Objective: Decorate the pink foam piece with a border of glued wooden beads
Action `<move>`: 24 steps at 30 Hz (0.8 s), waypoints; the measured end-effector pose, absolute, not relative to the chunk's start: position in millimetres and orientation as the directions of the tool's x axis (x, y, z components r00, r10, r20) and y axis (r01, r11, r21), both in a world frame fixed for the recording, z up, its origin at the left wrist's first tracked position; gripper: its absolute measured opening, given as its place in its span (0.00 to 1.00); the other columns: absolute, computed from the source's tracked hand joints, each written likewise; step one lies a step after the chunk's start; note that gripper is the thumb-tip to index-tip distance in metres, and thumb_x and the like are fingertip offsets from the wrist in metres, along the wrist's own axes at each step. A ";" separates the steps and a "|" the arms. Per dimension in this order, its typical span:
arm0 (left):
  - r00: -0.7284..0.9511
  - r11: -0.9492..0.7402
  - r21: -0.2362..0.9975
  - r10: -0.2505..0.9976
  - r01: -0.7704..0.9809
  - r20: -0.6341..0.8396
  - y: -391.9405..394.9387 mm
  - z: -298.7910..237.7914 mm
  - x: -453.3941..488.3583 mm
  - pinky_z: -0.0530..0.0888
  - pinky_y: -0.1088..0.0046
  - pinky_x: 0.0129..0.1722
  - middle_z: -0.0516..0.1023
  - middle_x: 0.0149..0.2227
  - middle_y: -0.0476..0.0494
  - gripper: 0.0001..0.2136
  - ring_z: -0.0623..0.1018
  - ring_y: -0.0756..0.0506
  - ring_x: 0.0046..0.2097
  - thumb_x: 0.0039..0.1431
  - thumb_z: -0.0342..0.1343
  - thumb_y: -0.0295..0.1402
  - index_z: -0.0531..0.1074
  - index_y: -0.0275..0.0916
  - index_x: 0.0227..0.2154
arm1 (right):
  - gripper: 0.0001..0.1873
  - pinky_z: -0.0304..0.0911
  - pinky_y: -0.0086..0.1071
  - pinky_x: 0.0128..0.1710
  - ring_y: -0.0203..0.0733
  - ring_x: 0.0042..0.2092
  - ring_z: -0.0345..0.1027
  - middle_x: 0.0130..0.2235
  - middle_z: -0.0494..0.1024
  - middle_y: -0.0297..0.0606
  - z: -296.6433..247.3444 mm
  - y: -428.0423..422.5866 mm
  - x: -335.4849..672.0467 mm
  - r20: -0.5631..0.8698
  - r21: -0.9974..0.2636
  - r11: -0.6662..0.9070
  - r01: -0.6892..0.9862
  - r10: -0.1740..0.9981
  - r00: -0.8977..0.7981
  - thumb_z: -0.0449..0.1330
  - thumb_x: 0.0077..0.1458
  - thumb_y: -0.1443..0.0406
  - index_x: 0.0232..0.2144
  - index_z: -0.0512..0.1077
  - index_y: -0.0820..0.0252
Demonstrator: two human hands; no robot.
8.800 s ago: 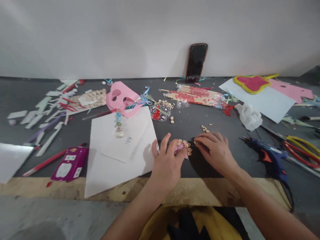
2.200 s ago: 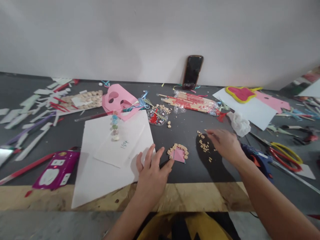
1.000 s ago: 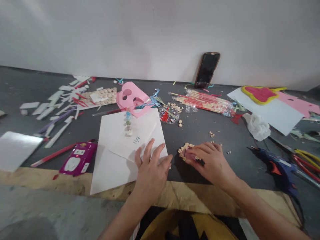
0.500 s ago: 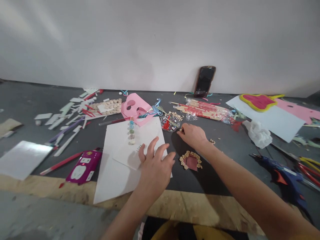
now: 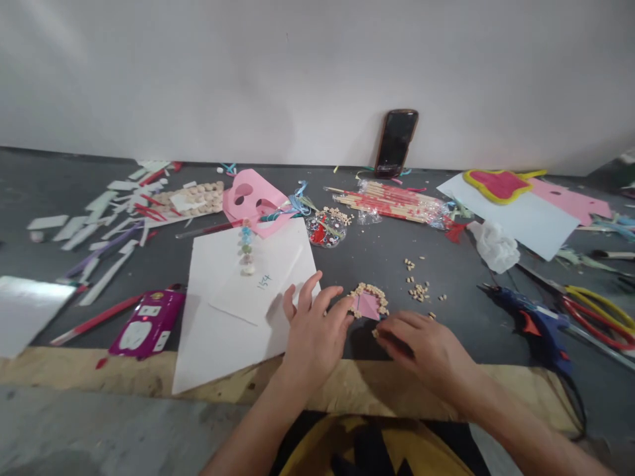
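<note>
A small pink piece of paper [image 5: 368, 305] lies on the dark table, ringed along its edges with small tan wooden pieces [image 5: 381, 297]. My left hand [image 5: 317, 330] is open with its fingers spread, its thumb side at the left edge of this ring; whether it presses on it I cannot tell. Just below the paper, my right hand [image 5: 426, 344] pinches a small tan wooden piece [image 5: 376, 334] between its fingertips. Loose tan pieces [image 5: 419, 291] are scattered above my right hand. White sheets [image 5: 198, 317] lie beneath and beside my left hand.
A blue glue gun [image 5: 530, 317] and scissors [image 5: 595, 307] lie at the right. A phone [image 5: 397, 143] leans on the wall behind bagged sticks [image 5: 391, 201]. At the left are a purple packet [image 5: 147, 322], white strips [image 5: 106, 277] and a pink mask [image 5: 253, 198].
My right hand has come back toward me, from beside the loose tan pieces to just below the pink paper. My left hand now sits against the ring's left edge.
</note>
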State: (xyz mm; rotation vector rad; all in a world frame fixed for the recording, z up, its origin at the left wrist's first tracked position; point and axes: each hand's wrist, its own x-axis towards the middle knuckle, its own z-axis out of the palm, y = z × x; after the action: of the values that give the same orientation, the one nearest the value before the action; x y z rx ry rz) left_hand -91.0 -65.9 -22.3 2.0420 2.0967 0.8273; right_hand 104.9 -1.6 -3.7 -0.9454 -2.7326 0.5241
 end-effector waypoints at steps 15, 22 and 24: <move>-0.078 -0.035 0.447 0.969 0.894 0.233 -78.9 -36.2 -83.7 0.49 0.45 0.58 0.76 0.50 0.46 0.10 0.60 0.35 0.62 0.60 0.54 0.31 0.73 0.48 0.43 | 0.11 0.58 0.38 0.40 0.44 0.41 0.65 0.39 0.77 0.39 -23.1 -8.1 94.1 0.254 -0.245 0.674 0.696 0.738 -0.625 0.55 0.60 0.61 0.39 0.77 0.52; -0.070 -0.042 0.451 0.971 0.892 0.227 -80.1 -36.8 -85.1 0.49 0.45 0.58 0.76 0.49 0.44 0.09 0.60 0.35 0.62 0.60 0.53 0.30 0.74 0.46 0.42 | 0.10 0.52 0.40 0.40 0.45 0.42 0.62 0.40 0.77 0.39 -20.6 -8.5 86.6 0.221 -0.190 0.663 0.724 0.747 -0.627 0.55 0.60 0.61 0.39 0.77 0.50; -0.062 -0.049 0.452 0.972 0.891 0.228 -80.5 -36.8 -84.9 0.49 0.44 0.58 0.76 0.50 0.44 0.09 0.60 0.35 0.62 0.60 0.53 0.30 0.74 0.46 0.42 | 0.10 0.51 0.40 0.40 0.45 0.42 0.62 0.40 0.77 0.39 -21.6 -8.5 85.4 0.217 -0.195 0.664 0.722 0.747 -0.628 0.55 0.60 0.61 0.39 0.77 0.50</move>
State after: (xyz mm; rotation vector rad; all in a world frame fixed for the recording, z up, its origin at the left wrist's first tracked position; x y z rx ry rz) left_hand -84.9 -80.5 -36.8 2.0326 2.0463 0.7447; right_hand 85.4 -8.5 -21.6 -1.1770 -2.6026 0.1281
